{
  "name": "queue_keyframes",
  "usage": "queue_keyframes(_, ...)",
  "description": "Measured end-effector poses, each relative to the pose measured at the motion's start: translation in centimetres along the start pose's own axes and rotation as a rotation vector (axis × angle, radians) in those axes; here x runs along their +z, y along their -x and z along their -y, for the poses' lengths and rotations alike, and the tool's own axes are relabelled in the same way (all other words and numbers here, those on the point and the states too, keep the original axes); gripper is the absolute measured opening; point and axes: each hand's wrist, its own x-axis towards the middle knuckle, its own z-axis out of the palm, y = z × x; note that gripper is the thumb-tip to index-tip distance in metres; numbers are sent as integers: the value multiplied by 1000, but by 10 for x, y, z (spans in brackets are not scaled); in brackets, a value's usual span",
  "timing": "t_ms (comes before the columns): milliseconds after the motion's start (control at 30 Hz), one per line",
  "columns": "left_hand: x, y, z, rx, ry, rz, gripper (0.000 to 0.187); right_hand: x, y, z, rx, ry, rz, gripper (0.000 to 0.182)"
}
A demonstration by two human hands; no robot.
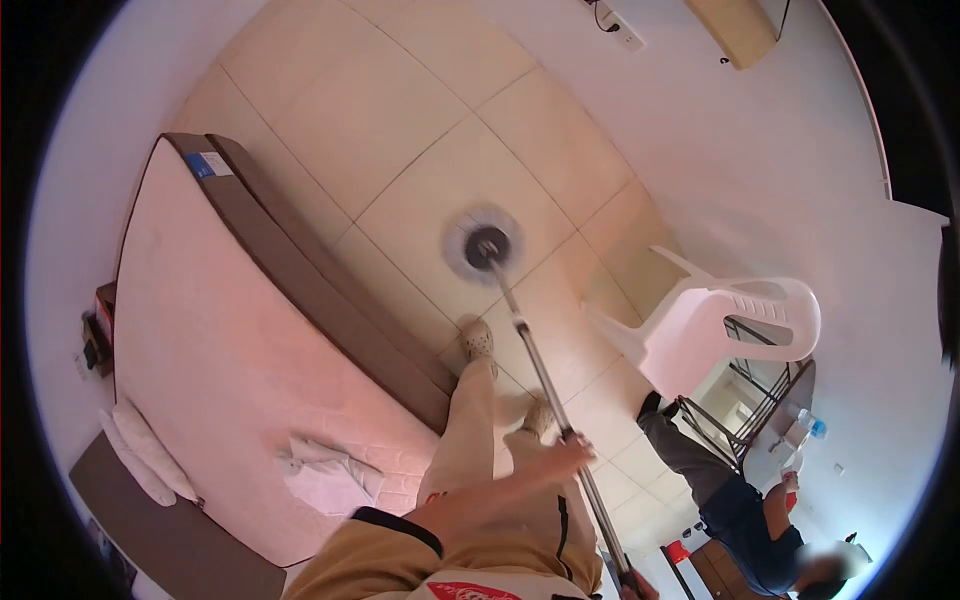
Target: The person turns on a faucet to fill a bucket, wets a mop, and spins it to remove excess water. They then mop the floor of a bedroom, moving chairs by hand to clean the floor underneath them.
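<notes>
A round mop head rests on the tiled floor, spread flat around its hub. Its metal pole runs down towards me. My left hand, at the end of a beige sleeve, is closed around the pole about midway. My right hand shows only partly at the bottom edge, on the pole's upper end. My two feet in light shoes stand on the tiles beside the bed, just short of the mop head.
A bed with a pinkish mattress fills the left side, with a crumpled white cloth and a pillow on it. A white plastic chair stands to the right. Another person sits beyond it by a small table.
</notes>
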Motion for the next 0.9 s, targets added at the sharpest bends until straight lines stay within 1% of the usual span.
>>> queue_keyframes(33,-28,-19,-38,-45,110,213,28,-16,29,-12,57,-70,-67,23)
queue_keyframes(67,-44,-32,-57,-88,213,427,29,-20,46,-8,110,-145,-132,18)
queue_keyframes(100,-49,-38,-56,-81,204,430,29,-30,41,-27,99,-88,-92,16)
queue_keyframes(133,-55,-44,-56,-120,180,432,27,-41,33,-44,87,-28,-51,13)
queue_keyframes(167,-59,-48,-55,-167,160,434,24,-47,24,-37,130,-152,35,14)
queue_keyframes(200,-66,-50,-41,-171,139,349,24,-45,4,-21,119,-153,45,14)
queue_keyframes(233,-77,-49,-19,-172,111,268,23,-30,-20,-1,-11,-193,61,20)
queue_keyframes(267,-65,-44,23,-114,142,101,24,-10,-40,23,-135,-231,78,28)
queue_keyframes(300,-59,-41,67,-51,173,-67,24,8,-59,54,-259,-269,92,37)
queue_keyframes(333,-109,-55,99,-119,56,69,20,20,-72,98,-383,-304,105,46)
queue_keyframes(367,-147,-61,143,-46,84,-61,12,27,-89,149,-249,-252,247,52)
queue_keyframes(400,-185,-69,180,-100,98,-124,11,49,-127,174,-398,-335,359,58)
queue_keyframes(433,-203,-76,226,-177,5,-291,13,65,-139,243,-296,-434,513,64)
queue_keyframes(467,-223,-78,289,-292,62,-293,26,77,-167,291,-344,-442,686,66)
queue_keyframes(500,-271,-92,307,-391,-374,-263,39,94,-187,341,-390,-442,700,62)
queue_keyframes(533,-298,-106,336,-631,-639,-202,56,117,-218,385,-422,-545,774,59)
queue_keyframes(567,-329,-122,355,-708,-722,-221,66,139,-249,429,-483,-579,789,60)
queue_keyframes(600,-363,-141,352,-768,-615,-222,68,147,-271,471,-490,-676,858,59)
queue_keyframes(633,-377,-152,375,-767,-538,-283,69,148,-281,513,-500,-694,858,57)
queue_keyframes(667,-385,-163,394,-760,-457,-345,71,142,-286,538,-512,-714,855,54)
queue_keyframes(700,-388,-177,396,-758,-451,-341,71,130,-290,541,-507,-715,848,54)
queue_keyframes(767,-393,-194,394,-687,-436,-312,71,101,-294,544,-410,-766,864,49)
queue_keyframes(833,-364,-199,384,-562,-352,-152,68,68,-305,486,-440,-768,752,49)
queue_keyframes(867,-329,-199,388,-458,-203,-167,60,34,-293,452,-391,-643,699,51)
queue_keyframes(900,-278,-206,377,-399,-87,-169,55,7,-288,401,-302,-649,638,52)
